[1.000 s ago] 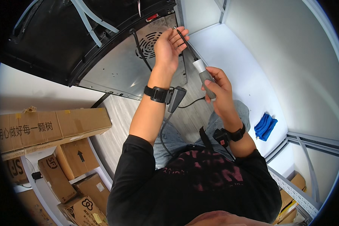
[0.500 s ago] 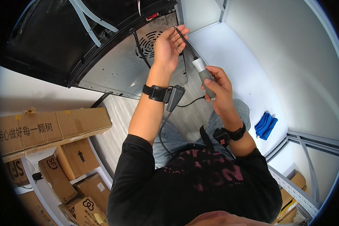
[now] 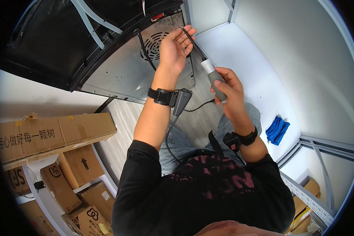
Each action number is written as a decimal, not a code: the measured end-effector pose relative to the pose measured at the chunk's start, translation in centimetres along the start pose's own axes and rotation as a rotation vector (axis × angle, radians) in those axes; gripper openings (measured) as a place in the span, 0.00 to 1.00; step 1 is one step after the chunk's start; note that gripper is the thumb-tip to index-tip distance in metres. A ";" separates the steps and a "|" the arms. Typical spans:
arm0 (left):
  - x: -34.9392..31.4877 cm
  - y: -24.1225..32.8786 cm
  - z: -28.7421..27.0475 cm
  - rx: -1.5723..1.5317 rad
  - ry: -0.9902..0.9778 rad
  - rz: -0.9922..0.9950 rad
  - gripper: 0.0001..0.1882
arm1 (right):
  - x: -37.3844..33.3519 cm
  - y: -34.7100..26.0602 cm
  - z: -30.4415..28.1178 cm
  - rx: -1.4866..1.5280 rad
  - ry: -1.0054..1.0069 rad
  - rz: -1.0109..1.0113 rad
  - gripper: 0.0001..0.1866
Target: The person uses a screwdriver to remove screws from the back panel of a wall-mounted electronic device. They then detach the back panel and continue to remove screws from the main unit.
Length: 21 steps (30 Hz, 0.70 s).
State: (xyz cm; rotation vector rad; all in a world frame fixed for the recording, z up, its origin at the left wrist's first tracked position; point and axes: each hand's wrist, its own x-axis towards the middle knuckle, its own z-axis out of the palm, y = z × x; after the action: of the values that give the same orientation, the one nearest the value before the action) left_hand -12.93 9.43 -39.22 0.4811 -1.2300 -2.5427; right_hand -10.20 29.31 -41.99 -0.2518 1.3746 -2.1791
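Note:
My right hand [image 3: 231, 92] is wrapped round the grey and white handle of a screwdriver [image 3: 213, 74], thumb along its side. The dark shaft slants up and to the left to my left hand [image 3: 175, 51]. That hand is turned palm up, its thumb and forefinger closed about the tip and its other fingers loosely curled. A small shiny bit shows at the tip, too small to name for certain. Behind my left hand stands a metal panel [image 3: 126, 80] with round vent slots [image 3: 149, 51], part of a black-cased machine [image 3: 43, 51].
A black cable [image 3: 145, 49] hangs before the panel, below a red switch [image 3: 158, 16]. Pale tubes [image 3: 92, 19] cross the black case. Cardboard boxes [image 3: 80, 167] fill the left side. A blue cloth [image 3: 277, 130] lies on the white surface [image 3: 259, 86] at right.
Almost nothing differs. Both hands keep the screwdriver in nearly the same pose, with a very slight shift up and to the left in the picture.

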 end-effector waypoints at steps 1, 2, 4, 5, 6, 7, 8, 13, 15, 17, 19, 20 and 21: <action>0.1 0.0 -0.1 0.001 -0.007 0.004 0.17 | 0.0 -0.1 0.0 0.003 0.001 -0.007 0.19; 0.1 -0.1 -0.2 0.002 -0.013 0.009 0.16 | 0.0 -0.2 0.0 0.007 0.001 -0.013 0.19; 0.1 -0.1 -0.4 0.000 -0.019 0.011 0.16 | 0.1 -0.4 0.0 0.015 -0.001 0.021 0.19; 0.1 -0.1 -0.5 -0.005 -0.022 0.008 0.16 | 0.2 -0.5 0.0 0.016 0.000 0.035 0.19; 0.1 -0.1 -0.5 -0.010 -0.025 0.006 0.16 | 0.2 -0.5 0.0 0.006 0.003 0.029 0.19; 0.1 -0.1 -0.5 -0.006 -0.030 0.008 0.16 | 0.2 -0.4 0.0 -0.003 0.005 0.022 0.19; 0.1 -0.2 -0.5 0.002 -0.032 0.011 0.15 | 0.2 -0.3 -0.1 -0.008 0.006 0.018 0.19; 0.0 -0.3 -0.6 0.026 -0.041 0.024 0.15 | 0.2 -0.2 -0.1 0.006 -0.003 0.017 0.18; 0.1 -0.3 -0.7 0.026 -0.046 0.023 0.15 | 0.1 -0.2 -0.1 0.010 -0.004 0.018 0.18; 0.0 -0.3 -0.7 0.031 -0.051 0.027 0.15 | 0.1 -0.3 -0.2 0.005 -0.006 0.016 0.18; 0.1 -0.4 -0.7 0.024 -0.058 0.028 0.15 | 0.2 -0.4 -0.2 0.002 -0.008 0.021 0.18; 0.1 -0.4 -0.8 0.015 -0.063 0.028 0.15 | 0.2 -0.4 -0.2 0.001 -0.009 0.023 0.18; 0.1 -0.4 -0.8 0.007 -0.068 0.028 0.15 | 0.2 -0.5 -0.2 -0.001 -0.012 0.024 0.18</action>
State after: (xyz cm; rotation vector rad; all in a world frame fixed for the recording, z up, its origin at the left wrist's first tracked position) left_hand -12.74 9.02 -40.04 0.3792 -1.2603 -2.5519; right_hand -10.58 29.54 -41.67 -0.2469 1.3655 -2.1546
